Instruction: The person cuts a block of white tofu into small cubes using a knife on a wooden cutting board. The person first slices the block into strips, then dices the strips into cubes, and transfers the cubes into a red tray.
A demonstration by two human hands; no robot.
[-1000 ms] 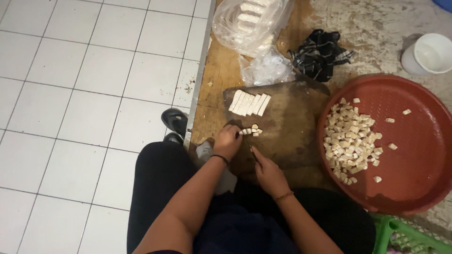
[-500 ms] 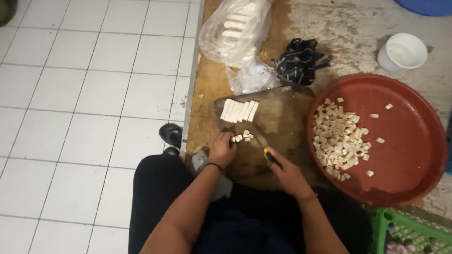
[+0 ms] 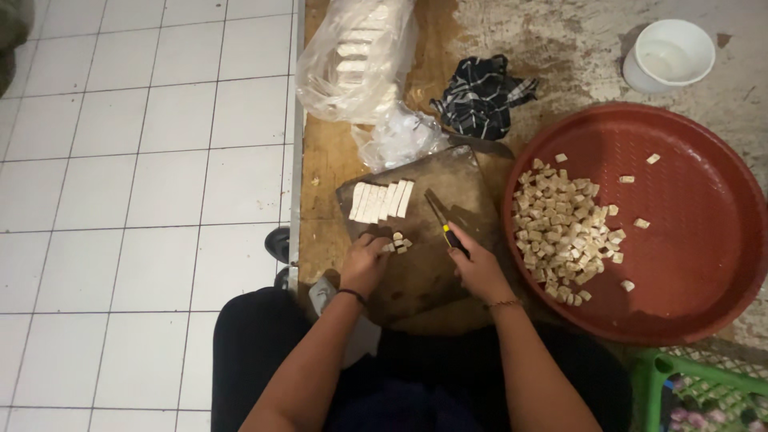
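A dark wooden cutting board [image 3: 436,276] lies on the table in front of me. Pale slices [image 3: 381,201] stand in a row at its far left corner. My left hand [image 3: 365,262] rests on the board with its fingers on several small pale cubes [image 3: 398,242]. My right hand [image 3: 478,268] grips a knife [image 3: 442,221] with a yellow-and-black handle, the blade pointing away across the board. To the right a big red round tray [image 3: 688,240] holds a heap of cut cubes [image 3: 566,228].
A clear plastic bag [image 3: 360,56] with pale blocks and a smaller crumpled bag [image 3: 400,136] lie behind the board. A dark checked cloth [image 3: 480,100] and a white cup [image 3: 670,54] sit farther back. A green crate [image 3: 704,392] stands at lower right. White floor tiles [image 3: 144,200] spread left.
The view has shifted so the board and tray sit lower in it. My right hand has drawn the knife away to the right of the small cubes; my left hand stays by them.
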